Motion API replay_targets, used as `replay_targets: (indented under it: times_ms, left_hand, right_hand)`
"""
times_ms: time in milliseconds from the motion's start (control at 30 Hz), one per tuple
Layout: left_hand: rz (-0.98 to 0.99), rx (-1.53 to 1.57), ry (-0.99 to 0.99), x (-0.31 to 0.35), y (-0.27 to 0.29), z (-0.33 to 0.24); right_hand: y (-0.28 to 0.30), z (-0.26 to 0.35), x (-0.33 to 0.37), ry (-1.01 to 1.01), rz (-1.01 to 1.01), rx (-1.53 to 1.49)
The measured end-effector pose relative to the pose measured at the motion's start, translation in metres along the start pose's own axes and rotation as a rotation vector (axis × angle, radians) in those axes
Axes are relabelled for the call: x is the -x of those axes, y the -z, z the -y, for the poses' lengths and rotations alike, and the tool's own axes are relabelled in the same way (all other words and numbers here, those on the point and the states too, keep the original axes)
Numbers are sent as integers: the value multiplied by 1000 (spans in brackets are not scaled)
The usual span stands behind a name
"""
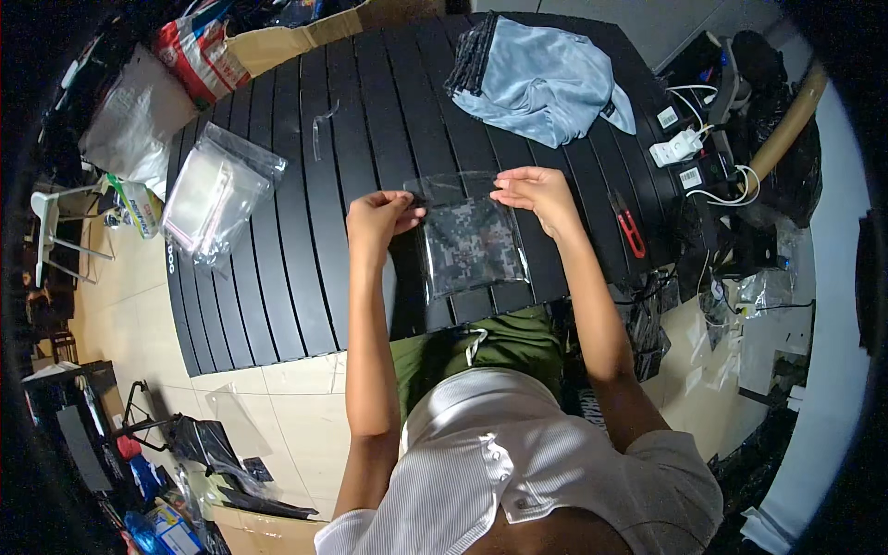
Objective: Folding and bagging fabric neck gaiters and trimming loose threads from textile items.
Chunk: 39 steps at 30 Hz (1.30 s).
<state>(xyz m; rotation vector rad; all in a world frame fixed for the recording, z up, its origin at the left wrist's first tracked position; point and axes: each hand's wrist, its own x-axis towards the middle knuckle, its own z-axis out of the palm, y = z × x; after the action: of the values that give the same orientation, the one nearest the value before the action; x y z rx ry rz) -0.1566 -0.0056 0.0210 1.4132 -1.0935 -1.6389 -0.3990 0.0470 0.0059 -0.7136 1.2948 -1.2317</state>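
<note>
A clear plastic bag (521, 263) lies near the front edge of the black slatted table (305, 287). Inside it is a folded cloth (470, 242) with a grey digital camouflage pattern. My left hand (381, 215) pinches the bag's upper left corner between thumb and fingers. At the upper right corner, my right hand (536, 196) grips the bag's edge the same way. The bag's transparent top flap stretches between both hands, beyond the cloth.
A stack of clear bags (208, 199) lies on the table's left. Grey-blue satiny fabric (546, 79) is heaped at the far right, and red-handled snips (631, 231) rest at the right. White plugs and cables (680, 148) stand beyond the right edge. A cardboard box (296, 39) borders the far left.
</note>
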Motion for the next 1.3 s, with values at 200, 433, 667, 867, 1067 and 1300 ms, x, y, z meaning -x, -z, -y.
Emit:
replay_targets:
  times_ms: [200,433,667,867,1067,1300]
  left_hand:
    - [-7,31,14,1,-8,2]
    - [-14,101,-96,2,-3,20]
    - [30,63,-200,10,3,25]
    - [139,-65,-293,7,16,31]
    - [271,-252,-537,2,29,28]
    - [402,-440,-663,1,40,21]
  right_hand:
    - [1,-2,-2,0,-1,-17]
    - [5,-7,0,55,22,-3]
    - [13,-7,2,126,104,52]
    - [22,-10,0,223,180,221]
    - [28,-11,1,269,238,306]
    - [28,-7,11,393,239,398]
